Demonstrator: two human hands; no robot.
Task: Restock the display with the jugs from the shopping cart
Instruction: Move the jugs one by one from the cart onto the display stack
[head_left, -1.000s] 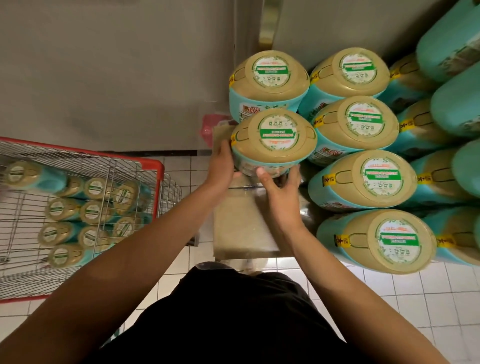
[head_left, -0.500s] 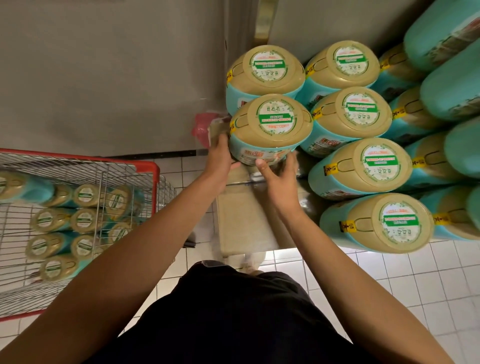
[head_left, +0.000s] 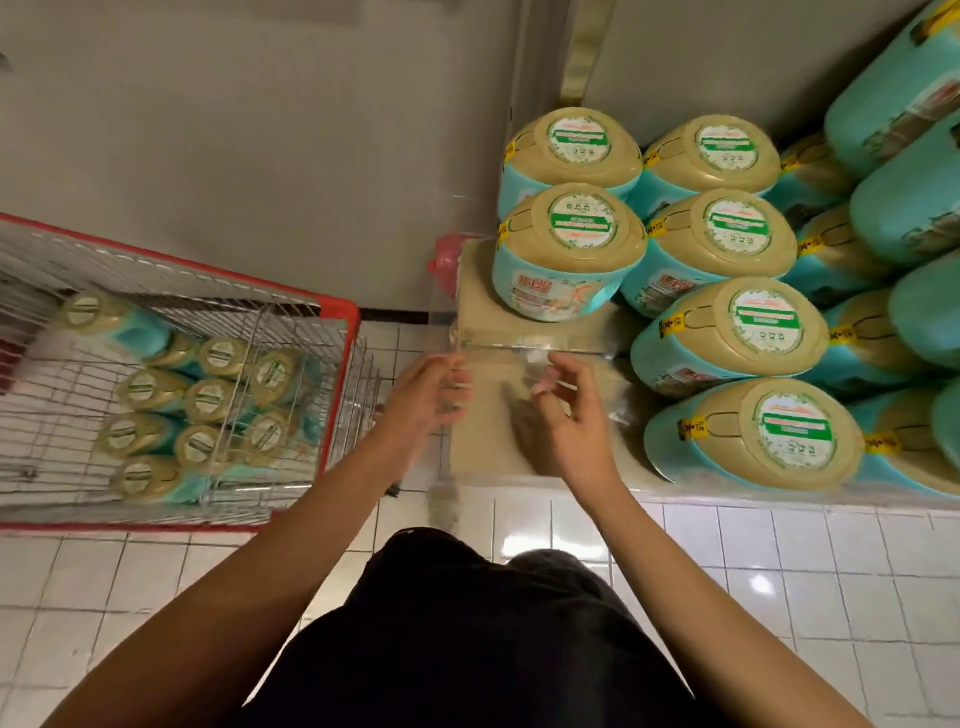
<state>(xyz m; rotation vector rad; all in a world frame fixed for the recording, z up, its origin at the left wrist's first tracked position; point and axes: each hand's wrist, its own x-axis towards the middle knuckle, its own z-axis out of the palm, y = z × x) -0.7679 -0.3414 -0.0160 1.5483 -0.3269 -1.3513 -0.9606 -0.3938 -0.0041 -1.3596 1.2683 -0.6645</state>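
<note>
A teal jug with a tan lid and green label (head_left: 563, 254) stands on the tan display platform (head_left: 483, 322), in front of another jug (head_left: 571, 148) and left of rows of like jugs (head_left: 727, 338). My left hand (head_left: 428, 395) and my right hand (head_left: 563, 415) hover below it, both apart from the jug, fingers spread and holding nothing. A red-rimmed wire shopping cart (head_left: 340, 364) at the left holds several more of the same jugs (head_left: 208, 400), lying with their lids up.
A grey wall rises behind the cart and display. A pink object (head_left: 444, 257) sits at the platform's left edge. A clear plastic rail (head_left: 524, 345) fronts the platform. More teal jugs (head_left: 904, 197) are stacked at the far right. White tiled floor lies below.
Both hands have let go of the jug and pulled back toward me; the jug now rests on the platform. The view has tilted so the display sits further right.
</note>
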